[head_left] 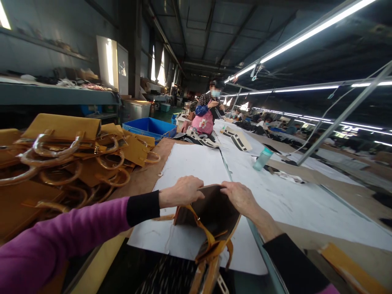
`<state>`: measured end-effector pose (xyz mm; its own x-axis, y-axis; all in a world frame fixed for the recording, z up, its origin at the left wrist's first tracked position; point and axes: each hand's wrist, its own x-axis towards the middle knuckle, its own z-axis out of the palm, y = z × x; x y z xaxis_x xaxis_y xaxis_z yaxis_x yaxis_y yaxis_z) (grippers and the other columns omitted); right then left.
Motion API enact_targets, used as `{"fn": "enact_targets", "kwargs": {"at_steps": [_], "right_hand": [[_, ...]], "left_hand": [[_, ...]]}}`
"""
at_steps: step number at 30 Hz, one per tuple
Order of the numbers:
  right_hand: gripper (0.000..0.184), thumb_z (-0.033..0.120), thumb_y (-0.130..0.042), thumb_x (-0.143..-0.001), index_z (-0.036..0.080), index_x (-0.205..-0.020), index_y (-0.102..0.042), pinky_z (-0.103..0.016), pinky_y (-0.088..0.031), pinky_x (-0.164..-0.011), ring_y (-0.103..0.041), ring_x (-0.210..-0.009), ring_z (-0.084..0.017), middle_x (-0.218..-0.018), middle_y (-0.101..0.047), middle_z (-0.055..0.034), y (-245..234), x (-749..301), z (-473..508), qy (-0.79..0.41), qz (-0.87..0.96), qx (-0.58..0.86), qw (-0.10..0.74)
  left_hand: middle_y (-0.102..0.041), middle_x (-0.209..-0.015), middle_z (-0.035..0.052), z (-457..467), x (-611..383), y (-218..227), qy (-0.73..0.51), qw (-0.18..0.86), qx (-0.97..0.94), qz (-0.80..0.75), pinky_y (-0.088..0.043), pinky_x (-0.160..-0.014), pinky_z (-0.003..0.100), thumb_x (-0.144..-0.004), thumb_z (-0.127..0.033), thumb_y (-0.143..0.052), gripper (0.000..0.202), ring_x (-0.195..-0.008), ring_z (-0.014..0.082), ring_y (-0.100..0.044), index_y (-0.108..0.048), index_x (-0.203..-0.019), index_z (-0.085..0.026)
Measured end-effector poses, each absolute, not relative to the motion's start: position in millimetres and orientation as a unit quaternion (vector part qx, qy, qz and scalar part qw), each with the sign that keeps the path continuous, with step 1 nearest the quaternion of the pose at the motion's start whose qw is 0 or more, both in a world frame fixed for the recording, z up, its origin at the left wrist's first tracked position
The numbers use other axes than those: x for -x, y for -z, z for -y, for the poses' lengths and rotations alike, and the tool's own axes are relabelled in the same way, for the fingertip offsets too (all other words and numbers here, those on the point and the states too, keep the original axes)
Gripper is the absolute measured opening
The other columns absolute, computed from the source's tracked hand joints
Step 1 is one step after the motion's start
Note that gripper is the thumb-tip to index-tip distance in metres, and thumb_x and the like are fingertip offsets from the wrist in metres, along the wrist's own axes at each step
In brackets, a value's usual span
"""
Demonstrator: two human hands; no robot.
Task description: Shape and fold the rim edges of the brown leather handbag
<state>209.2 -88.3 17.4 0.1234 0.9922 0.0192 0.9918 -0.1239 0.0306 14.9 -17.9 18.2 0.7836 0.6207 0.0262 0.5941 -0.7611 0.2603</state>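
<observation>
My left hand (181, 191) and my right hand (239, 197) both grip the upper rim of a brown handbag (214, 216) with mustard-yellow straps. The bag stands at the near edge of a white sheet (196, 167) on the long worktable. Fingers of both hands curl over the bag's edge, left hand on the left corner, right hand on the right. My left arm wears a purple sleeve with a black cuff. The bag's lower part hangs off the table edge toward me.
A heap of mustard-yellow handbags (67, 159) with curved handles fills the left. A blue bin (150, 126) stands behind it. A teal bottle (262, 158) sits to the right on the table. A person in a pink apron (206, 116) works farther down. Metal poles slant at right.
</observation>
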Motion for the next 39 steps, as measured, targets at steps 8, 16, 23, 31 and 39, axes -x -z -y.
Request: {"fn": "enact_targets", "kwargs": {"at_steps": [8,16,23,31,39], "right_hand": [[0.015,0.033,-0.049,-0.087,0.023,-0.083,-0.059,-0.029,-0.032,-0.065,-0.059,-0.087,-0.022,-0.082,-0.065,-0.0046,-15.0,-204.0,97.0,-0.031,-0.649,-0.759,0.036],[0.021,0.017,-0.052,-0.078,0.021,-0.098,-0.055,-0.029,-0.032,-0.064,-0.06,-0.086,-0.023,-0.089,-0.064,-0.0068,-10.8,-198.3,91.0,-0.024,-0.653,-0.755,0.052],[0.014,0.028,-0.051,-0.082,0.026,-0.091,-0.061,-0.028,-0.032,-0.066,-0.057,-0.094,-0.021,-0.093,-0.065,-0.0024,-9.5,-206.7,82.4,-0.013,-0.656,-0.754,0.027],[0.025,0.036,-0.04,-0.09,0.026,-0.089,-0.063,-0.03,-0.034,-0.066,-0.059,-0.087,-0.022,-0.089,-0.066,-0.0049,-6.2,-205.8,81.9,-0.027,-0.644,-0.764,0.01],[0.03,0.031,-0.033,-0.093,0.023,-0.095,-0.063,-0.032,-0.034,-0.064,-0.061,-0.085,-0.025,-0.089,-0.066,-0.0095,-6.3,-198.5,76.5,-0.042,-0.643,-0.764,0.025]], "left_hand": [[-0.069,-0.085,0.0101,10.2,-23.9,-8.9,-0.079,0.092,-0.944,-0.306,-0.047,-0.07,0.032,-0.084,-0.026,-0.05,0.018,-0.085,0.0262,-0.065,-0.065,-0.087,-0.017],[-0.067,-0.085,0.0104,17.4,-59.9,11.9,-0.114,0.01,-0.962,-0.248,-0.05,-0.07,0.039,-0.082,-0.02,-0.05,0.022,-0.079,0.0285,-0.065,-0.054,-0.102,-0.014],[-0.067,-0.086,0.0127,10.8,-63.7,9.0,-0.11,0.053,-0.946,-0.301,-0.049,-0.072,0.037,-0.085,-0.023,-0.046,0.019,-0.085,0.0288,-0.065,-0.062,-0.093,-0.016],[-0.068,-0.08,0.0107,5.0,-65.6,4.9,-0.116,0.064,-0.944,-0.303,-0.049,-0.069,0.033,-0.084,-0.025,-0.045,0.022,-0.082,0.0259,-0.065,-0.065,-0.082,-0.017],[-0.068,-0.077,0.0096,-2.0,-69.4,10.6,-0.122,0.062,-0.951,-0.279,-0.049,-0.064,0.031,-0.085,-0.023,-0.041,0.027,-0.077,0.0253,-0.066,-0.066,-0.08,-0.017]]}}
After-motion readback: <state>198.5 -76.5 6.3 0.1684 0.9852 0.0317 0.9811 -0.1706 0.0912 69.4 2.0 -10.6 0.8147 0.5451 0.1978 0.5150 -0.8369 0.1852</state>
